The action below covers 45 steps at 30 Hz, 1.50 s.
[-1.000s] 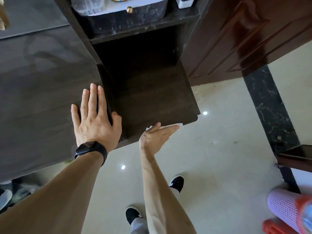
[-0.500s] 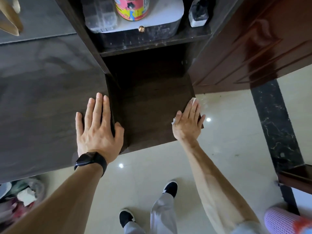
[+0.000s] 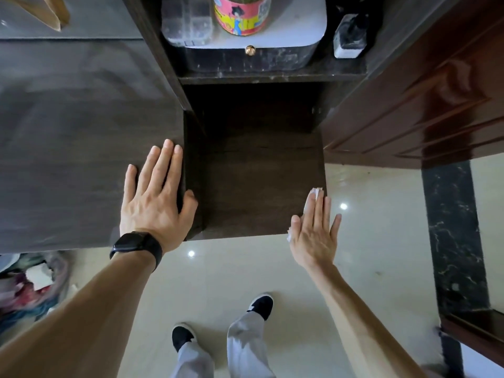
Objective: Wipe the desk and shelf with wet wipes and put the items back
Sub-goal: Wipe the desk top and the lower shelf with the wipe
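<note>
1. The wet wipe (image 3: 313, 197) is a thin white sheet. It lies under the right hand (image 3: 313, 236), at the right front corner of the low dark shelf (image 3: 259, 186). Only small bits of it peek out by the fingertips and by the thumb.
2. The right hand's fingers (image 3: 317, 211) lie flat and close together, pressing the wipe down. They are not pinching it.
3. The wipe looks soft, floppy and very light. It will likely bunch up or slide out, so a flat palm on its middle is a good way to hold it.
4. The left hand (image 3: 152, 197) lies flat on the worktop (image 3: 68, 159), with its fingers close together and the thumb hooked over the edge. It holds nothing.
5. Up on the higher shelf sits a white box (image 3: 300, 20) with a small gold knob.
6. On the box stand a bright pink tin (image 3: 241, 15) and a clear plastic case (image 3: 185, 20). I cannot tell what is inside them.
7. A small dark bottle (image 3: 350, 34) stands just beside the box.
</note>
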### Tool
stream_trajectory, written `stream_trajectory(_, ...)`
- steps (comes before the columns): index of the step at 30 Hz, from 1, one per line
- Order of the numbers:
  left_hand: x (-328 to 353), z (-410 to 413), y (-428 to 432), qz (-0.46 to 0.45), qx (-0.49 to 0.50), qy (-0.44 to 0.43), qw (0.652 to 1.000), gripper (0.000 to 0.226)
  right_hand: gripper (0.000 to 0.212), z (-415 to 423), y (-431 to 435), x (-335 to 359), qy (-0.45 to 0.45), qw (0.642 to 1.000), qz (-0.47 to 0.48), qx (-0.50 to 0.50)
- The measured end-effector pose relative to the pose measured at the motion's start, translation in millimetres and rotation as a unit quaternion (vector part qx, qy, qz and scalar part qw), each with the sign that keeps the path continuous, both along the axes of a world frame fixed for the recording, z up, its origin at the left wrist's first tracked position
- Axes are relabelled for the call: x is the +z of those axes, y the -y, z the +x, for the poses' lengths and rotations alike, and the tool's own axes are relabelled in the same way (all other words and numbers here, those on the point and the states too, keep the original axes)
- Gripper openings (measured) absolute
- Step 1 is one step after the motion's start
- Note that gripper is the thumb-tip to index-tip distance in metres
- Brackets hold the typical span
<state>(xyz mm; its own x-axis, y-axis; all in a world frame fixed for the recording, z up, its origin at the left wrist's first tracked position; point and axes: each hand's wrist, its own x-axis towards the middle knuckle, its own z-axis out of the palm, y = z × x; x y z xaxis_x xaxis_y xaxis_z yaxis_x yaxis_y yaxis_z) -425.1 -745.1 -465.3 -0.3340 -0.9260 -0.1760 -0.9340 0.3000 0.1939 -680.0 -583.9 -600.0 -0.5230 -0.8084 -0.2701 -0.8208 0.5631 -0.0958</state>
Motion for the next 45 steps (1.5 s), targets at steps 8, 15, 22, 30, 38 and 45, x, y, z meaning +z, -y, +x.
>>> stream_trajectory(8, -4, 2, 0, -0.014, -0.006, -0.007, 1.000, 0.071, 0.080, -1, 68, -6, 0.014, 0.996, -0.004, -0.083)
stream_trajectory(15, -8, 5, -2, -0.029, -0.006, -0.004, 1.000, 0.070, 0.070, 131, 63, -6, 0.059, 0.980, -0.051, 0.183)
stream_trajectory(22, -10, 5, -5, -0.028, -0.011, -0.027, 0.999, 0.069, 0.061, 71, 6, -9, 0.003, 0.989, -0.050, 0.136)
stream_trajectory(30, -18, 9, -3, -0.040, -0.029, -0.038, 0.998, 0.068, 0.063, 90, 37, -10, 0.011, 0.978, -0.092, -0.188)
stream_trajectory(38, -21, 11, -3, -0.062, -0.046, -0.044, 0.996, 0.070, 0.059, 253, 16, -15, 0.082, 0.973, -0.150, -0.153)
stream_trajectory(45, -27, 10, -1, -0.068, -0.049, -0.036, 0.996, 0.072, 0.062, 306, 30, -20, 0.059, 0.953, -0.212, -0.207)
